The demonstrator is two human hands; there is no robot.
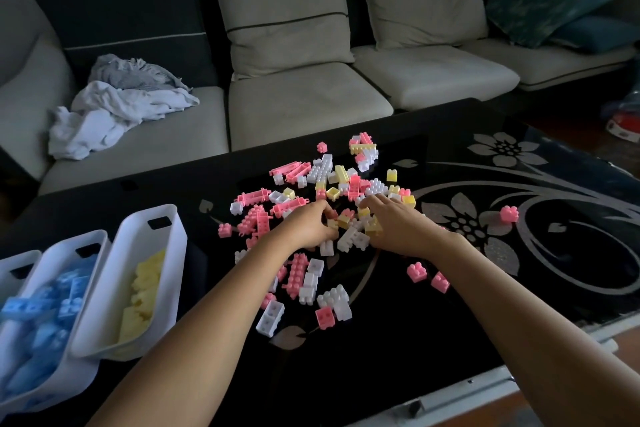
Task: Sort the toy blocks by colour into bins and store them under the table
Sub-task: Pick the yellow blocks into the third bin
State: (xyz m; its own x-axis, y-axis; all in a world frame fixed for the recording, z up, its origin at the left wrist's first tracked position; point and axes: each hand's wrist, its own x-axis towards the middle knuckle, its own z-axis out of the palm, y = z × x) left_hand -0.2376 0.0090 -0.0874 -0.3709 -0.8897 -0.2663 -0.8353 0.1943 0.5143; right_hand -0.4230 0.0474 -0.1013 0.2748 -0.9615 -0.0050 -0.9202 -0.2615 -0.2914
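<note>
A pile of pink, white and yellow toy blocks point(353, 184) lies spread over the black glass table point(381, 364). My left hand point(306, 227) reaches into the pile's middle, its fingers curled and pinching a small yellow block point(333, 223). Right beside it, my right hand point(398, 229) has its fingers curled over a cluster of yellow blocks point(373, 226). At the table's left stand white bins: one with yellow blocks point(171, 253), one with blue blocks point(100, 246), and a third point(31, 258) cut off by the frame edge.
Stray pink blocks point(509, 213) lie to the right on the floral-patterned glass. A beige sofa point(304, 104) with cushions runs behind the table, crumpled white clothes point(114, 107) on its left seat. The table's near edge point(485, 388) shows a white frame.
</note>
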